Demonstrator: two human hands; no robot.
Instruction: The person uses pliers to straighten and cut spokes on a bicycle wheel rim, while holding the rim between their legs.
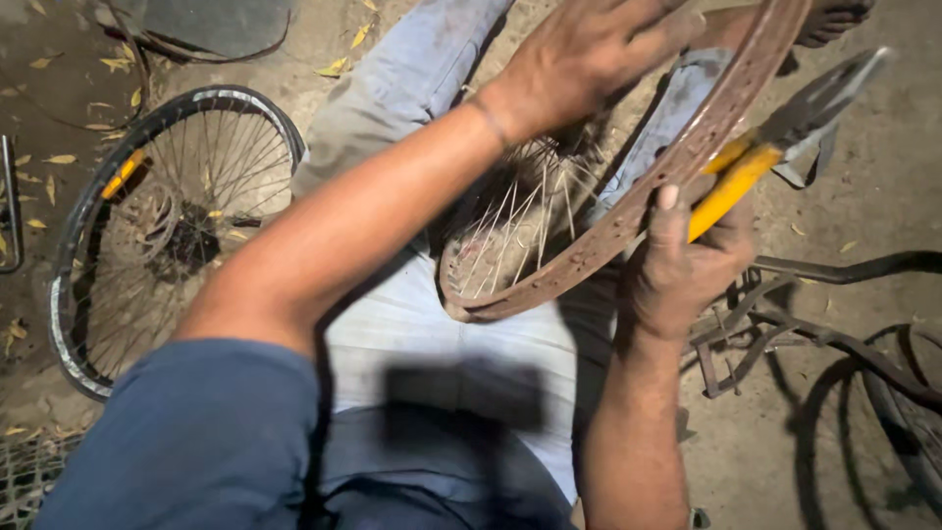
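A rusty brown bicycle rim [628, 211] with loose silver spokes [510, 226] rests across my lap, tilted up toward the right. My left hand [589, 49] lies flat on the far upper part of the rim, fingers spread over it. My right hand [687, 260] grips yellow-handled pliers [785, 132] against the rim's outer edge; the grey jaws point up and to the right. My thumb presses on the rim beside the yellow handle. I sit on the ground in light jeans and a blue sleeve.
A complete spoked bicycle wheel with tyre [157, 226] lies on the dirt at my left. A dark metal bicycle frame [824, 334] lies at the right. Dry yellow leaves dot the ground. A bare foot [834, 20] shows at the top right.
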